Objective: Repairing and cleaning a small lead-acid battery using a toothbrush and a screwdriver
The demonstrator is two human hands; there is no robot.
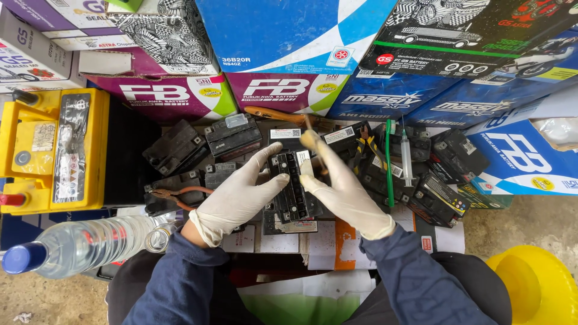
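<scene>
Both my hands wear pale latex gloves. My left hand [239, 194] grips the left side of a small black battery [291, 188] that stands among other small black batteries. My right hand [346, 188] rests against the battery's right side and holds a thin wooden-handled tool [312, 143] that points up and away from me. The battery's top row of caps faces the camera between my two hands. Dark blue sleeves cover my forearms.
A large yellow battery [54, 150] sits at left, a clear water bottle with a blue cap [78, 244] lies near my left arm. Pliers [174, 195], a syringe [407, 157], a green stick [388, 165], stacked boxes [289, 36] behind, a yellow bucket [536, 286] at lower right.
</scene>
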